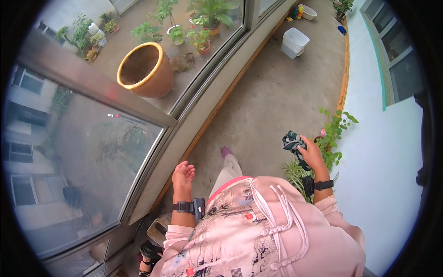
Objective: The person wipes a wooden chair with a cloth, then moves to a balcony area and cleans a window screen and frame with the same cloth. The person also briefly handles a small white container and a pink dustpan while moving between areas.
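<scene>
A crumpled dark cloth with grey patches (pixel 294 143) is gripped in my right hand (pixel 311 152), out to the right over the floor. Its lower end hangs beside a spiky green plant (pixel 294 173). My left hand (pixel 184 175) is raised near the window-side ledge, palm up with its fingers loosely curled, and nothing shows in it. Both wrists carry a black strap with a small device.
Ahead on the concrete floor stand a white plastic bucket (pixel 294 43), a white basin (pixel 307 12) and bottles. A leafy plant (pixel 332 138) grows by the right wall. Glass windows run along the left. Another person's arm (pixel 145 265) shows at bottom left, by a stool.
</scene>
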Motion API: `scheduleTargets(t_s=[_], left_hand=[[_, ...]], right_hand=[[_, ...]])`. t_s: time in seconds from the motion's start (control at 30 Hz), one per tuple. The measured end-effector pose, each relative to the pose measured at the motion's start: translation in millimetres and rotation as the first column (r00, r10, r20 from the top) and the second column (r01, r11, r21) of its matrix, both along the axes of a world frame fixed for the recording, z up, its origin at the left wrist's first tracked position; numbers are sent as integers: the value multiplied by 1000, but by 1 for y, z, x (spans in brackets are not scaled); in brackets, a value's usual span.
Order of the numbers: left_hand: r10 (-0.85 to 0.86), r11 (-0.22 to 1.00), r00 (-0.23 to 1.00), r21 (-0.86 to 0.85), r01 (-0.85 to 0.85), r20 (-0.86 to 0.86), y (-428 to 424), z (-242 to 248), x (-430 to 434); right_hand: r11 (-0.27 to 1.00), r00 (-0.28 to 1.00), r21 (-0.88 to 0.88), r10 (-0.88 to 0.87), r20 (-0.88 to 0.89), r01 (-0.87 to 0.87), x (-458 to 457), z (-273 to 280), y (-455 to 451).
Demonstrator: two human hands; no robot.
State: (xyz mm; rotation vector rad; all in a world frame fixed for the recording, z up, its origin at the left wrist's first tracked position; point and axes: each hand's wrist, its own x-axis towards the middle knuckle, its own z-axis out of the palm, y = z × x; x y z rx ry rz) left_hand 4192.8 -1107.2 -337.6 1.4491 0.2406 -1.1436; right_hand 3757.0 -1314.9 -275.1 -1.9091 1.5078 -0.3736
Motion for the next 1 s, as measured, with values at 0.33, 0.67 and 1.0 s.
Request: scheduleTargets(t_s=[0.33,0.67,1.0], left_hand=[[94,995,989,-50,-89,115,-156,20,64],[461,887,876,-68,-456,142,-209,27,21],[34,939,995,-338,-63,-90,-309,-7,-60]], right_hand=[[981,975,9,194,-112,-194,87,-30,-182],[745,730,96,667,-151,-660,197,-63,-358],[462,447,-13,863,235,-887,333,-52,-303]])
